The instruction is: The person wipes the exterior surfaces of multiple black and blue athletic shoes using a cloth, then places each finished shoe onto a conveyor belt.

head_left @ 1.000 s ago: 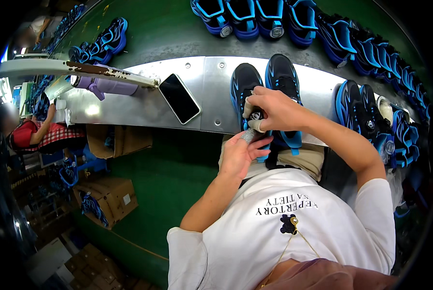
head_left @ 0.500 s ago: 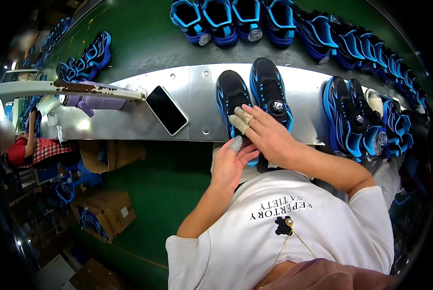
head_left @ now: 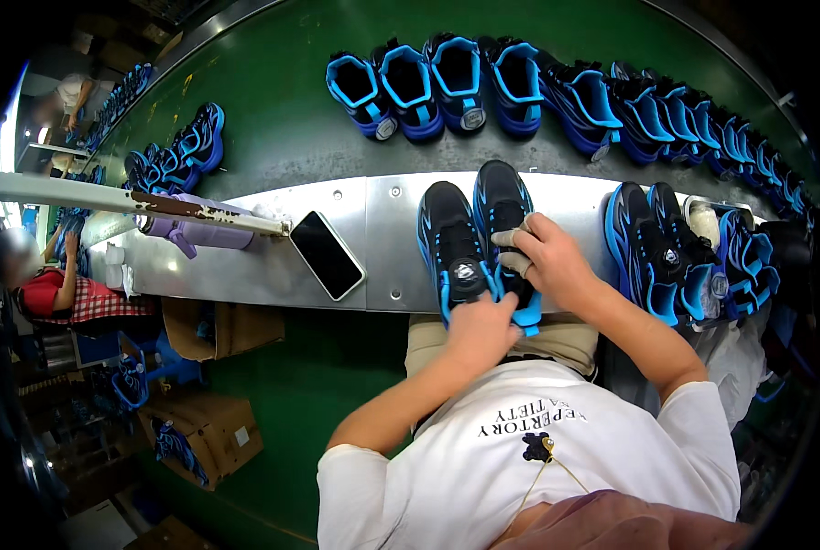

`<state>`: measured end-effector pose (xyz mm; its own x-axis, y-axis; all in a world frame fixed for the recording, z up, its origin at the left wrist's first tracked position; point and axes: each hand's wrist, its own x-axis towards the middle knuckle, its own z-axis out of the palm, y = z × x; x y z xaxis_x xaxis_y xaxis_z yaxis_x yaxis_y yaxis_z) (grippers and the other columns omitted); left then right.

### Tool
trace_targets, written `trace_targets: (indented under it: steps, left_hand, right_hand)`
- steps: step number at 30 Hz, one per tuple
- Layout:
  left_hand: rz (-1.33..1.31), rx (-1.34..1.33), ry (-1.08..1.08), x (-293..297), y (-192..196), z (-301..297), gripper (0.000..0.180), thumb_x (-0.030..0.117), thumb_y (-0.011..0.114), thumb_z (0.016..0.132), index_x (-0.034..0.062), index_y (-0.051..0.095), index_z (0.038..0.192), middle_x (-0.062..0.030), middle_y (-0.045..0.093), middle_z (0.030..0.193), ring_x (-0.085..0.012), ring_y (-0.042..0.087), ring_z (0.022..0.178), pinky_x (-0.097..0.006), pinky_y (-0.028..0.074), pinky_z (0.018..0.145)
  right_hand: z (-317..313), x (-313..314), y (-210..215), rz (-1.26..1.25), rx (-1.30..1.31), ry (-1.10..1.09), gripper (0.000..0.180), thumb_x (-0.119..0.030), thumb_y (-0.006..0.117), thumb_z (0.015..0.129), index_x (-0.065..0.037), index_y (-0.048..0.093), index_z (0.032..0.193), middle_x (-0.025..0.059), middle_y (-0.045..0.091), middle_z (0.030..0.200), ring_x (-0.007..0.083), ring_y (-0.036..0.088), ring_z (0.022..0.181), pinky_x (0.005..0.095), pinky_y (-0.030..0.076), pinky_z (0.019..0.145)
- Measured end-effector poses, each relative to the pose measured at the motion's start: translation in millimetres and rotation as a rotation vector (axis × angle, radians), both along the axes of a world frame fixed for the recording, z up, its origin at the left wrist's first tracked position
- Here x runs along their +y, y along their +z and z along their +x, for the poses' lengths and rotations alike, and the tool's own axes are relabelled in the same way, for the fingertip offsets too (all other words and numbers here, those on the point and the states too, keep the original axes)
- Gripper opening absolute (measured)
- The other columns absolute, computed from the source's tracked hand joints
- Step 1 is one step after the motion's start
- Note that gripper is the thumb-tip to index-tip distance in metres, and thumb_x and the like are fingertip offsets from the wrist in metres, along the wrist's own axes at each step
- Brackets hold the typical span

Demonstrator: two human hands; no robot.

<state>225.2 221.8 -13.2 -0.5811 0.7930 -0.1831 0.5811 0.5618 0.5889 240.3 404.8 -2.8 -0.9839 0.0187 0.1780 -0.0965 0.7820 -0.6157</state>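
Note:
Two black and blue sneakers with dial fastenings lie side by side on the metal ledge, toes pointing away from me. The left sneaker [head_left: 449, 229] shows its round dial on the tongue. On the right sneaker [head_left: 502, 197] the dial is hidden under my hands. My right hand [head_left: 554, 263], with pale covers on two fingers, is bent over that sneaker's lacing from the right, its fingers closed. Closed and slightly blurred, my left hand [head_left: 486, 327] is at the right sneaker's collar; its fingertips are mostly hidden.
A phone [head_left: 328, 255] lies left on the metal ledge [head_left: 382, 197], near a purple bottle [head_left: 204, 225] and a worn white bar [head_left: 135, 200]. More sneakers [head_left: 653, 247] stand right. A row of sneakers [head_left: 456, 87] lines the green belt. Cardboard boxes [head_left: 210, 431] sit lower left.
My right hand has shifted from the left sneaker to the right one. My left hand has turned over and come up to the right sneaker's collar. The whole view has tilted, so the ledge appears lower.

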Motion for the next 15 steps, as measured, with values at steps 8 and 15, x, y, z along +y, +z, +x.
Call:
trace_targets:
  steps: [8, 15]
  left_hand:
    - [0.111, -0.204, 0.352, -78, 114, -139, 0.022, 0.022, 0.078, 0.079, 0.0036, 0.071, 0.090, -0.0082, 0.064, 0.076, -0.0120, 0.054, 0.066, -0.027, 0.044, 0.061]
    - [0.157, 0.774, 0.410, -63, 49, -293, 0.031, 0.031, 0.075, 0.080, 0.0056, 0.068, 0.096, -0.0148, 0.059, 0.078, -0.0343, 0.059, 0.075, -0.041, 0.046, 0.066]
  right_hand:
    - [-128, 60, 46, 0.201, 0.035, -0.040, 0.050, -0.042, 0.072, 0.080, -0.015, 0.062, 0.121, 0.0163, 0.061, 0.095, 0.0331, 0.059, 0.091, 0.0422, 0.049, 0.079]
    - [-221, 65, -36, 0.694, -0.192, -0.314, 0.054, -0.057, 0.078, 0.064, -0.015, 0.073, 0.098, 0.0163, 0.051, 0.113, 0.0349, 0.054, 0.095, 0.0418, 0.050, 0.079]
